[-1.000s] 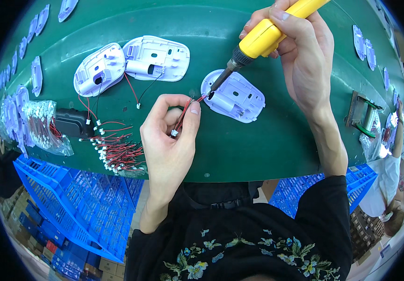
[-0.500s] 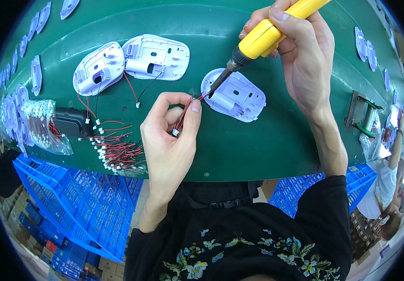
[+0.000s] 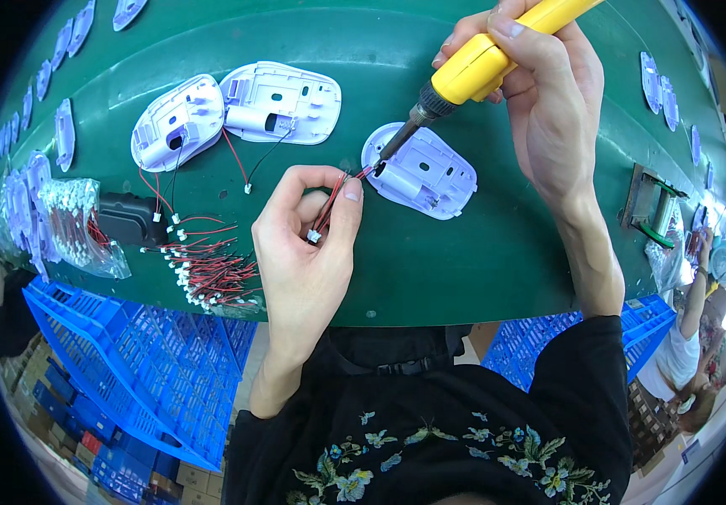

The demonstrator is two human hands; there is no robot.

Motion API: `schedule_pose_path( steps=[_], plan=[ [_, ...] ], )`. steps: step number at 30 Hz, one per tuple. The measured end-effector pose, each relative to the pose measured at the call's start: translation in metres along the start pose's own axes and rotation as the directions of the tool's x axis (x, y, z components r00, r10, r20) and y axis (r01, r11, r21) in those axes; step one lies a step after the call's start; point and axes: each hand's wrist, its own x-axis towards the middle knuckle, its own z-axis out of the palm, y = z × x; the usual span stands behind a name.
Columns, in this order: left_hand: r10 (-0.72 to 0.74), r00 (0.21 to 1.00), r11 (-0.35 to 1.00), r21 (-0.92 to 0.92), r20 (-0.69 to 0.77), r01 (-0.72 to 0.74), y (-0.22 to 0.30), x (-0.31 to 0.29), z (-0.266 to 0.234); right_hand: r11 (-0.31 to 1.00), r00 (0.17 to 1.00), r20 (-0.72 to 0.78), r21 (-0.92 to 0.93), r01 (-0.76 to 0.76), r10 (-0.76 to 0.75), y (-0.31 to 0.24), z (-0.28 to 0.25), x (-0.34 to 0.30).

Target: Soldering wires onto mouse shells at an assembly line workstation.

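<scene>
My right hand (image 3: 548, 93) grips a yellow soldering iron (image 3: 471, 69), slanting down to the left. Its dark tip meets the left end of a pale lavender plastic shell (image 3: 426, 172) lying on the green table. Pinched between the thumb and fingers of my left hand (image 3: 308, 231) are red and black wires (image 3: 326, 210) with a small white connector (image 3: 314, 236). The wire ends reach the shell's left end, right by the iron's tip; the exact contact is too small to tell. Two similar shells, one (image 3: 178, 124) overlapping the other (image 3: 283, 103), lie to the left with wires trailing from them.
A pile of red and black connector wires (image 3: 216, 273) lies left of my left hand, near a black box (image 3: 132, 219) and a bag of wires (image 3: 77, 223). A solder spool (image 3: 653, 206) stands at right. Blue crates (image 3: 153, 362) sit below the table edge. Another person (image 3: 674, 358) is at far right.
My hands, the iron and the shell have barely shifted; the iron has moved very slightly right. At far right, the other person's arm and body have moved.
</scene>
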Motion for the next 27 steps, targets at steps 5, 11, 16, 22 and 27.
schedule_pose_path(
  steps=[5,11,16,22,27],
  plan=[
    [-0.016,1.000,1.000,0.005,-0.004,0.016,0.001,0.000,0.001,1.000,1.000,-0.023,-0.002,-0.019,0.019,-0.002,0.002,-0.001],
    [-0.004,0.999,0.999,-0.041,-0.043,0.002,0.001,0.000,0.004,0.995,0.999,0.023,0.091,0.038,-0.041,0.004,-0.006,0.005],
    [-0.019,0.999,0.999,-0.047,-0.041,0.017,0.003,-0.001,0.004,0.989,0.999,0.001,0.141,0.047,-0.047,-0.002,-0.002,0.003],
    [-0.013,0.999,0.999,-0.052,-0.033,0.011,0.004,-0.001,0.004,0.989,1.000,0.004,0.148,0.022,-0.023,0.000,-0.008,0.005],
    [0.042,0.999,0.997,-0.065,-0.034,-0.044,-0.001,-0.001,0.001,0.989,0.999,-0.026,0.149,0.022,-0.018,-0.007,-0.001,0.003]
  ],
)
